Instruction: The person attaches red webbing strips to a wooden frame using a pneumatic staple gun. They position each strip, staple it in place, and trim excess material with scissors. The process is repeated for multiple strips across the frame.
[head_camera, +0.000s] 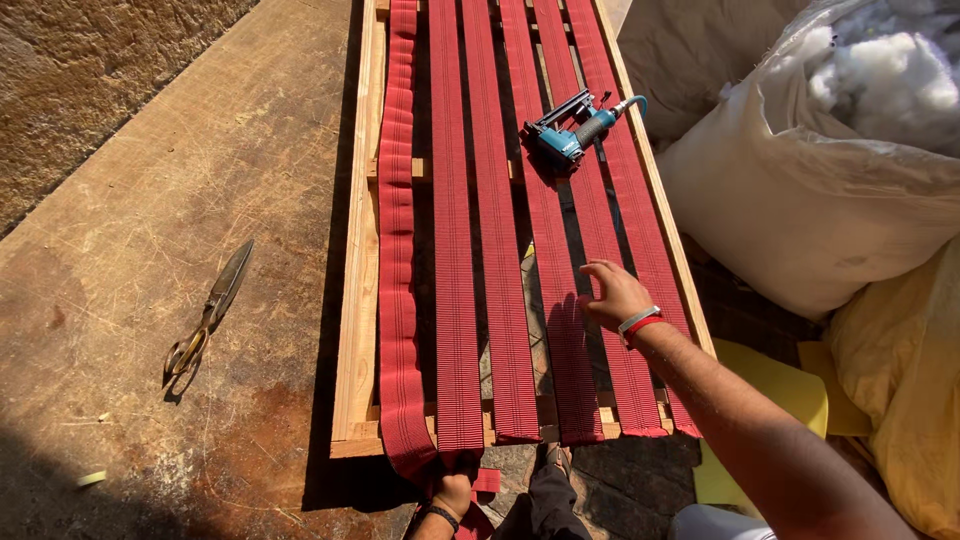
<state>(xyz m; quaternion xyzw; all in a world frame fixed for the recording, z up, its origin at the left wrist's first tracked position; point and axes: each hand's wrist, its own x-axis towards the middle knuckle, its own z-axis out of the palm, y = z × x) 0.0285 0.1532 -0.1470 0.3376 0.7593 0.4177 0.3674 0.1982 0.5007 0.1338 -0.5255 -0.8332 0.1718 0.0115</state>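
Your left hand (452, 492) has its grip closed on the loose near end of the soft, stretchy red ribbed webbing strap (398, 300) along the pale wooden frame (356, 300), while your right hand (615, 293) rests open and empty on a neighbouring strap.

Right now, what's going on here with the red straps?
A person is working on a wooden frame strung lengthwise with red straps. The right hand rests spread on the straps near the frame's right side. The left hand grips the loose end of the leftmost strap below the frame's near end. A teal staple gun lies on the straps farther up, and scissors lie on the board to the left.
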